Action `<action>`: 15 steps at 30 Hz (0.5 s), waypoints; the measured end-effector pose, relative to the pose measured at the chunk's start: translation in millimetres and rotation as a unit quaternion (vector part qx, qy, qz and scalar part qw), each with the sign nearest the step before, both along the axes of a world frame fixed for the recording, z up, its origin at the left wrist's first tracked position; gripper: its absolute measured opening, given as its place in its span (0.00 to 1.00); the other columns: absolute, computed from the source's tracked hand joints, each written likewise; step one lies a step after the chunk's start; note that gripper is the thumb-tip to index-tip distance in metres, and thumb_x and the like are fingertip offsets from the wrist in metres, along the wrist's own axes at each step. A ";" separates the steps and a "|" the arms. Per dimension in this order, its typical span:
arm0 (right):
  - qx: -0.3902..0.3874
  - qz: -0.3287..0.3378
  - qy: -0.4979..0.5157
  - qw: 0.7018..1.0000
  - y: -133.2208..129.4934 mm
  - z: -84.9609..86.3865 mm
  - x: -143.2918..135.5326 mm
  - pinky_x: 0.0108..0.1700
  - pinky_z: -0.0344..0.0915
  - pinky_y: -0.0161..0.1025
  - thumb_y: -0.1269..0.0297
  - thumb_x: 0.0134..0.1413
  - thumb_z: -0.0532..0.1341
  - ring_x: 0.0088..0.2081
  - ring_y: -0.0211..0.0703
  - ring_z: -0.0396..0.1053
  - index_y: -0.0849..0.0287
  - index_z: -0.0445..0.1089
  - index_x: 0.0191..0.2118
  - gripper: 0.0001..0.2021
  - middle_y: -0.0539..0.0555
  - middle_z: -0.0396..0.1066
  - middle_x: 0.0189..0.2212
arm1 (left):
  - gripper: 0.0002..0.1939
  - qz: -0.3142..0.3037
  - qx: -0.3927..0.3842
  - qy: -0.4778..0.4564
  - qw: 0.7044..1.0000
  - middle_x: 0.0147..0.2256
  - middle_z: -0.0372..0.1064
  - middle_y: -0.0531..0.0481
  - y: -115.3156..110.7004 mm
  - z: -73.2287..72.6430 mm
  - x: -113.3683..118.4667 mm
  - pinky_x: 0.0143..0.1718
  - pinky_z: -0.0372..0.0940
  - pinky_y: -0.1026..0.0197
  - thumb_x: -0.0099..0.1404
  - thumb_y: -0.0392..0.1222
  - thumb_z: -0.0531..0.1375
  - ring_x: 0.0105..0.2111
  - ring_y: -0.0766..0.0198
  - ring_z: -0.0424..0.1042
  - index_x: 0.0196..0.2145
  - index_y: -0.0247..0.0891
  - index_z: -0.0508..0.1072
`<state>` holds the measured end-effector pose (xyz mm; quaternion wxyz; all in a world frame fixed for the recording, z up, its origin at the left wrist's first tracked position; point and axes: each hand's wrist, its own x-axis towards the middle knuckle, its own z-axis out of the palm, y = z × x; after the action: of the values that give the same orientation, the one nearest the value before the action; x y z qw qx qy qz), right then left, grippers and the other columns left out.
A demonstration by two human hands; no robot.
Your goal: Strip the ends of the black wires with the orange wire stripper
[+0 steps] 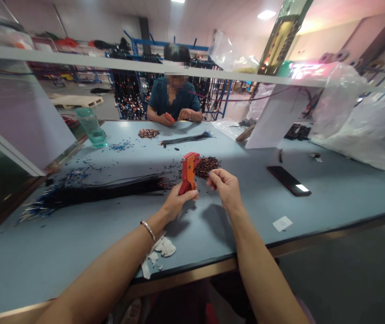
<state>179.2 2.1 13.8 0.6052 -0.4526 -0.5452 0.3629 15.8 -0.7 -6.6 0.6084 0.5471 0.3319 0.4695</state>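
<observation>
My left hand (178,200) is wrapped round the handles of a red and orange wire stripper (189,171), held upright above the table. To the right of the tool, my right hand (225,185) is closed in a pinch. Between its fingertips shows a tiny blue-tipped piece (209,175), too small to make out fully. Behind the tool and the fingertips lies a pile of small dark and copper-coloured bits (207,165). On the left stretches a thick bundle of black wires (101,190) with blue and pale ends.
Across the table (242,252) sits a co-worker (174,96) holding a red tool. A thinner wire bundle (187,138) and a copper-coloured pile (148,133) lie nearby. A green bottle (91,128) stands left; a phone (288,181) and white card (282,223) lie right. Crumpled tissue (164,246) is near the front edge.
</observation>
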 end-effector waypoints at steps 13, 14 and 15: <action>0.085 -0.002 -0.257 0.963 -2.7 -5.4 -5.1 0.30 0.60 0.34 0.61 0.55 0.56 0.22 0.37 0.65 0.55 0.72 0.33 0.08 0.47 0.70 0.20 | 0.14 -0.068 0.016 -0.020 0.997 0.30 0.67 0.49 0.6 -3.3 -4.6 0.36 0.63 0.60 0.56 0.45 0.62 0.31 0.63 0.67 0.37 0.34 0.69; 0.083 -0.004 -0.266 0.960 -2.8 -4.9 -3.9 0.30 0.60 0.33 0.61 0.55 0.56 0.22 0.37 0.65 0.55 0.71 0.32 0.08 0.48 0.70 0.20 | 0.14 -0.058 0.019 -0.017 0.998 0.30 0.67 0.49 0.2 -2.6 -4.2 0.36 0.63 0.60 0.56 0.45 0.62 0.31 0.64 0.67 0.37 0.34 0.69; 0.078 -0.009 -0.269 0.960 -3.1 -4.1 -2.8 0.30 0.59 0.33 0.61 0.55 0.56 0.22 0.36 0.65 0.56 0.71 0.30 0.09 0.48 0.70 0.20 | 0.14 -0.045 0.022 -0.013 0.999 0.31 0.67 0.49 -0.2 -1.7 -3.6 0.36 0.63 0.60 0.56 0.45 0.62 0.31 0.64 0.67 0.37 0.34 0.68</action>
<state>176.4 -1.1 9.7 0.4728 -0.4899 -0.7102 0.1790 12.2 -1.0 -8.3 0.6209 0.5686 0.2886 0.4560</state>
